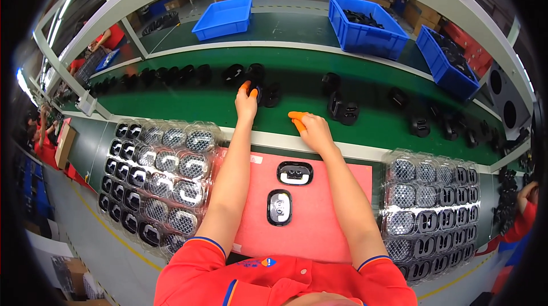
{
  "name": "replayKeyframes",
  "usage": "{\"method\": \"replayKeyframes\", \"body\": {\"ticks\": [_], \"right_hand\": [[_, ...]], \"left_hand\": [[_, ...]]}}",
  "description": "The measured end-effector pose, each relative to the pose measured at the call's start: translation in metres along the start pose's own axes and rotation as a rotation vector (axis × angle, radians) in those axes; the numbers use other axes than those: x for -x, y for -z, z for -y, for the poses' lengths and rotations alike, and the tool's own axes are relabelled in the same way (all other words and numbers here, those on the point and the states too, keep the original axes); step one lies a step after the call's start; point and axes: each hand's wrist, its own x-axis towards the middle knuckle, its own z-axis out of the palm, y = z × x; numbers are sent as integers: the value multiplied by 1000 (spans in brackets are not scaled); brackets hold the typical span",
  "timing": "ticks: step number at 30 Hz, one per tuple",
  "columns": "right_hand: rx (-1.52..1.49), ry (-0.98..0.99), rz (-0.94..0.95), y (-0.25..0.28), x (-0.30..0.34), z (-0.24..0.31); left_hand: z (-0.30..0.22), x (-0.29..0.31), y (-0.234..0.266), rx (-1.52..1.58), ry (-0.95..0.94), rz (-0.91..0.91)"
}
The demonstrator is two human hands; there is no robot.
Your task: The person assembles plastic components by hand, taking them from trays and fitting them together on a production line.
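My left hand (248, 104), with orange finger covers, reaches over the green conveyor belt. Its fingertips close on a small black plastic case (260, 95), partly hidden by the fingers. Just beyond lie other black cases (233, 73), and one more black case (272, 96) is right beside it. My right hand (313, 129), also in orange finger covers, hovers by the belt's near edge, thumb and forefinger apart with nothing between them. Below my hands, two black oval shells (294, 164) with shiny, pale-reflecting inner faces rest on the pink mat (319, 215).
Clear blister trays holding black shells flank the mat: a left tray (165, 177) and a right tray (431, 215). More black parts (343, 109) line the belt (200, 98). Blue bins (225, 18) stand on the shelf behind, under a white frame. Other people work at both sides.
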Motion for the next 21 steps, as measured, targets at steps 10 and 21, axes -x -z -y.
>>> {"method": "replayKeyframes", "body": {"ticks": [10,21], "right_hand": [[-107,95,-190,5,-3,3],[91,54,-10,-10,9,-31]], "left_hand": [[-92,49,-18,-152,-743,44],[-101,98,-43,-116,-922,549]]}}
